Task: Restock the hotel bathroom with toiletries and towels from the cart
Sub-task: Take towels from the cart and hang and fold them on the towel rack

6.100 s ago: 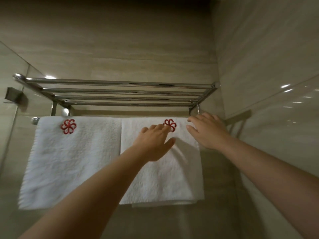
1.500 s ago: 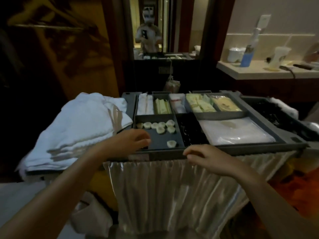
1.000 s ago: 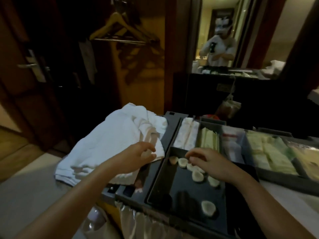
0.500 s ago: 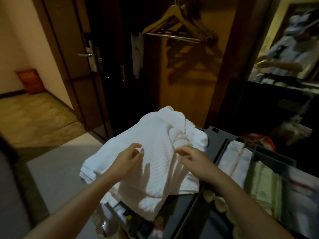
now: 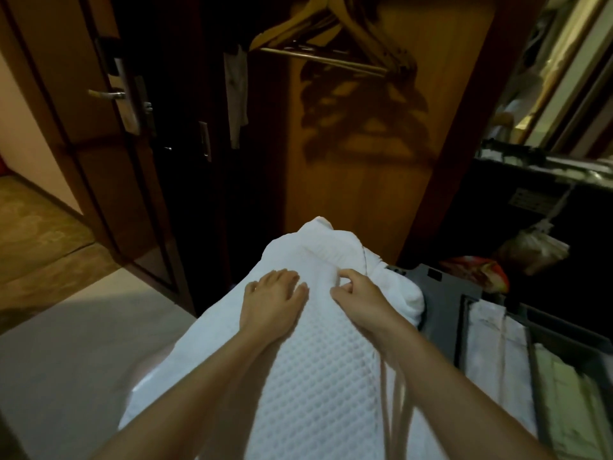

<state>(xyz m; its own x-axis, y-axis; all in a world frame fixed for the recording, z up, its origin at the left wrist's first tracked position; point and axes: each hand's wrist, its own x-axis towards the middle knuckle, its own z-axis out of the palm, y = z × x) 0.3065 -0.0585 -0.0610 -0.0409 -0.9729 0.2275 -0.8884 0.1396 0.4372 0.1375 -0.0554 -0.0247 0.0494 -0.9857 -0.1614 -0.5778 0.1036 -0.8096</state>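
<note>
White waffle-weave towel heaped on cart.

The waffle-weave towel pinched by the right hand is white, patterned with a grid of small raised squares from the pinch back toward the wrists. Just beyond the pinch, the bunched cloth is plain white. Right of the grip the cart tray is dark grey, with a red-and-orange bag past it. Far beyond the grip, the wardrobe panel is orange-brown wood and the hangers pale tan.
</note>
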